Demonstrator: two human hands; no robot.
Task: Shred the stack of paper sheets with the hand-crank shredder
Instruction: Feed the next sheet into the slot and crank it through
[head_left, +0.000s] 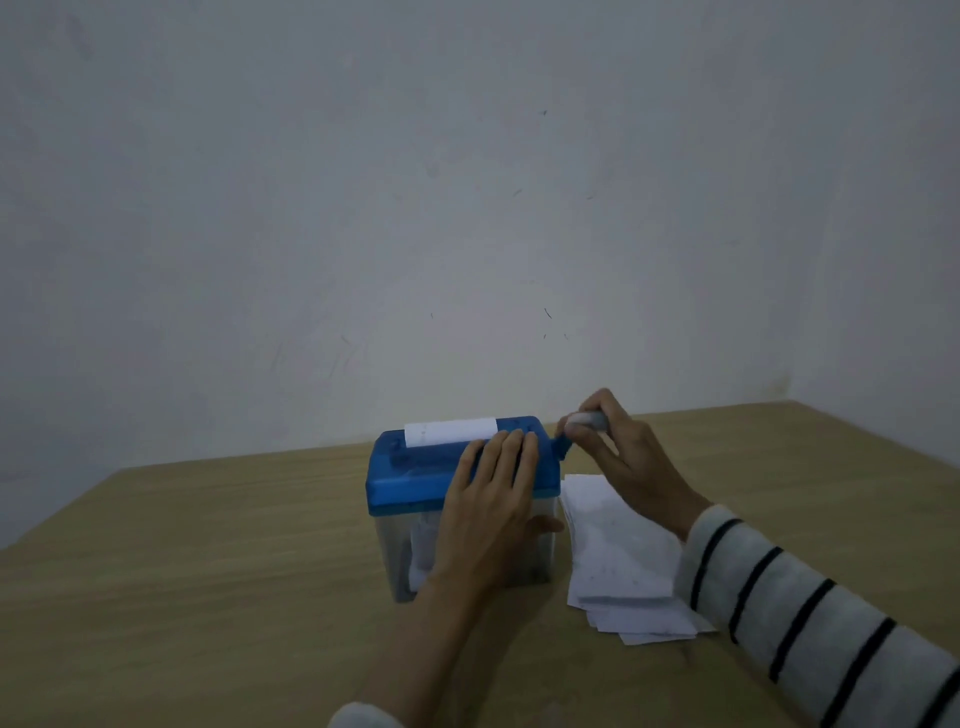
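on table (208, 571), shredder (415, 475) steadied by flat, straight-fingered left hand (491, 499); crank (584, 422) gripped by right hand (618, 452); sheet (451, 432) best fed with slow, even turns.

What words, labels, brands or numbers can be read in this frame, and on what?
None can be read.
Sheet in the shredder: faint marks, too blurred to read.
Paper stack: faint specks, too small to read.
Shredder lid: no legible label or brand.
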